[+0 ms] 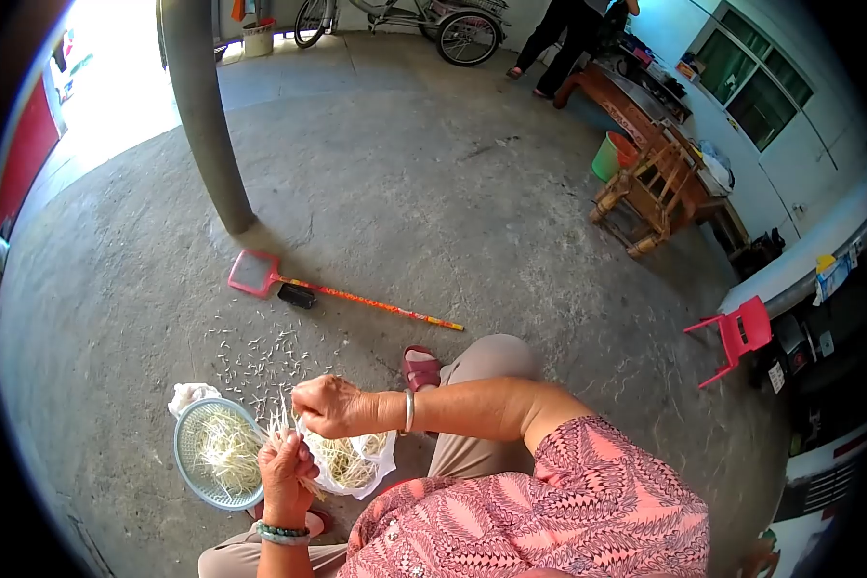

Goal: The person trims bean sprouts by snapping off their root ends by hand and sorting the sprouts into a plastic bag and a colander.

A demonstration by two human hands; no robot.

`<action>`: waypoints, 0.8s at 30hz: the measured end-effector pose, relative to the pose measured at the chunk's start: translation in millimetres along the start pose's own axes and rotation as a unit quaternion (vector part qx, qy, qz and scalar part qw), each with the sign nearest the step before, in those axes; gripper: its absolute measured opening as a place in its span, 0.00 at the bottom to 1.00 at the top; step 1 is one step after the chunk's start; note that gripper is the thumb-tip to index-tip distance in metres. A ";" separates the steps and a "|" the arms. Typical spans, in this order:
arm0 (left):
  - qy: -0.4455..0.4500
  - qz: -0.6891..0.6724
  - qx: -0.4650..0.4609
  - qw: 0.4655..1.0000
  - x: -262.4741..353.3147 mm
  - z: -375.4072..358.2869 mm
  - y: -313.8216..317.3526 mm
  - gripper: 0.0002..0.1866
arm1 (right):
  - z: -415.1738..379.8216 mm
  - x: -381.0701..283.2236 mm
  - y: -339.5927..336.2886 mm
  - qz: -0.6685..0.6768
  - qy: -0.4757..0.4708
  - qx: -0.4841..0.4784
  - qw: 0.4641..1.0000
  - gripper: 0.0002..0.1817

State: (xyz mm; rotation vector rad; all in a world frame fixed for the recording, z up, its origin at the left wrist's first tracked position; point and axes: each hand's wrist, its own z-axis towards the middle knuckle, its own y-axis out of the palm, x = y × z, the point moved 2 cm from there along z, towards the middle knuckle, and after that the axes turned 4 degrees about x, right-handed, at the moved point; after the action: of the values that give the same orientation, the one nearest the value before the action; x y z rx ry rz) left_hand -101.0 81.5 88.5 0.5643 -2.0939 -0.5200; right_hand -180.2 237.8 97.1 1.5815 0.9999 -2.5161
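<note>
A bunch of thin white bean sprouts [278, 424] stands up out of my left hand [285, 466], whose fingers are wrapped round it. Close above, my right hand [333, 407] is closed in a pinch against the sprouts' upper part; its fingertips are partly hidden. Left of my hands, a light blue plastic basket [189, 474] holds a heap of bean sprouts [226, 449]. More sprouts lie in a white plastic bag [383, 464] just below my right hand, partly covered by it.
Pale sprout bits [260, 361] are scattered on the concrete floor. Beyond them lie a fly swatter [366, 302] and a small black object [297, 296]. A pillar [202, 116] rises behind. A red chair [742, 332], wooden chair [653, 188] and a standing person [573, 34] are farther off.
</note>
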 end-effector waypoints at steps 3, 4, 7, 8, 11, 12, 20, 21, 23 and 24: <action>-0.001 0.010 -0.005 1.000 2.2 -0.2 0.8 0.05 | 4.6 5.6 -4.4 0.060 0.054 0.014 0.997 0.04; -0.002 0.011 -0.005 1.000 2.5 0.3 1.8 0.05 | 5.7 6.6 -5.8 0.088 0.072 0.013 0.993 0.04; 0.001 0.012 -0.006 1.000 1.7 1.1 1.6 0.05 | 8.2 -6.0 -16.9 0.257 0.263 -0.094 0.925 0.05; 0.001 0.011 -0.004 1.000 1.5 1.3 1.3 0.05 | 7.6 -6.6 -17.7 0.271 0.257 -0.095 0.923 0.06; 0.003 0.009 0.002 1.000 1.9 1.4 0.4 0.05 | 5.7 -7.5 -16.3 0.319 0.245 -0.103 0.910 0.07; 0.005 0.010 0.002 1.000 2.1 1.1 0.4 0.05 | 5.1 -6.3 -15.3 0.339 0.246 -0.107 0.902 0.07; 0.012 0.035 0.008 0.999 2.2 1.8 -1.6 0.06 | 9.0 -5.7 -13.2 0.251 0.151 -0.109 0.950 0.08; 0.010 0.037 0.009 0.999 2.9 2.3 -0.2 0.06 | 9.8 -1.4 -12.7 0.189 0.102 -0.081 0.973 0.08; 0.011 0.063 0.025 0.998 4.6 2.1 1.8 0.08 | 9.4 5.7 -8.4 0.074 -0.004 -0.032 0.997 0.07; 0.023 0.076 0.031 0.996 3.3 4.1 2.8 0.09 | 9.8 -0.6 -11.4 -0.015 -0.112 0.016 0.993 0.05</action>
State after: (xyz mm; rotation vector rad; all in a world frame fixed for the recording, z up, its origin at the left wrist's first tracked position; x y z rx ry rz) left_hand -106.8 82.6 90.0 0.4426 -2.0951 -0.3525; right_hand -191.6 241.6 106.1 1.2630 0.9661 -2.6674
